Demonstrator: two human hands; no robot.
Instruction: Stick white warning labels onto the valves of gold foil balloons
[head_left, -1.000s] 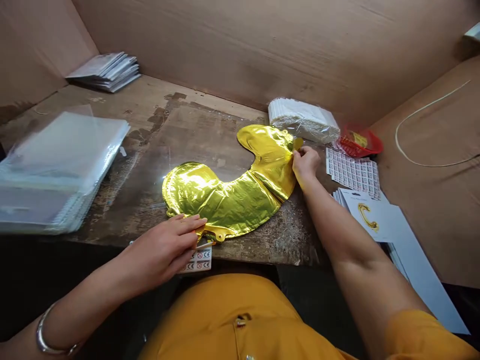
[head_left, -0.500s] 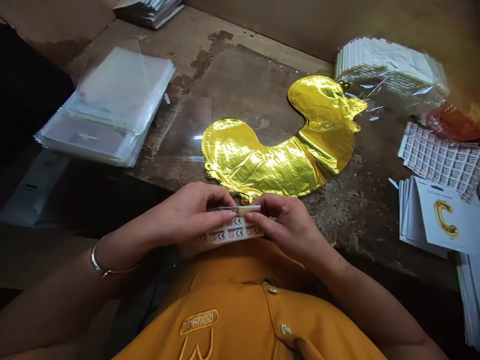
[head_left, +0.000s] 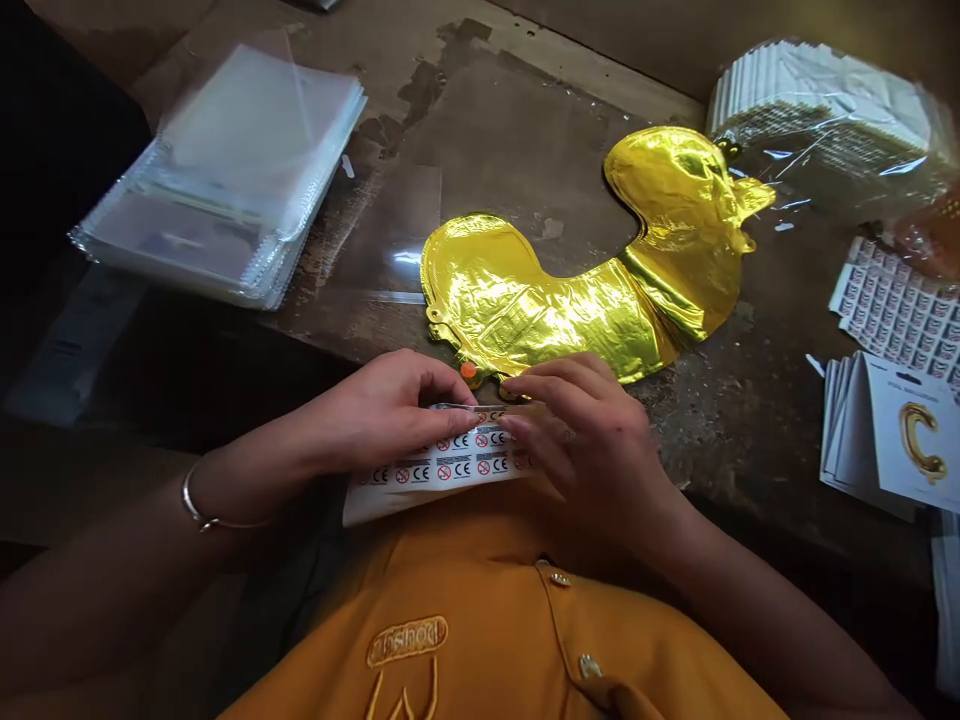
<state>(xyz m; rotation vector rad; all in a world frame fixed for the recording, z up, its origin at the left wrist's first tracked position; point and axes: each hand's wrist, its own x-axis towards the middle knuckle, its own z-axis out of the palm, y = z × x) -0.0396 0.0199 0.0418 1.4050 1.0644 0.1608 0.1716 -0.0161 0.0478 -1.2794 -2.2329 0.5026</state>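
My left hand (head_left: 397, 415) pinches a white sheet of stickers (head_left: 420, 475) between thumb and fingers, in front of my body. Rows of CE marks and red crossed-circle symbols are printed on it. My right hand (head_left: 585, 425) is at the sheet's upper right edge, its thumb and forefinger apart, the other fingers loosely bent. Part of the sheet is hidden behind that hand. Just beyond both hands lies a flat, gold foil balloon (head_left: 555, 310), curved like a C, on the dark table (head_left: 517, 160). A small orange dot (head_left: 469, 371) shows near its lower edge.
A stack of clear plastic bags (head_left: 232, 170) lies at the left. On the right are a plastic-wrapped bundle of white items (head_left: 825, 110), another printed sticker sheet (head_left: 892, 310) and several folded white cards (head_left: 919, 430) picturing a gold C.
My right thumb and forefinger have parted from their pinch on the sheet's edge. More of the sheet's printed face shows. The camera view has shifted slightly, and the orange dot has come into view.
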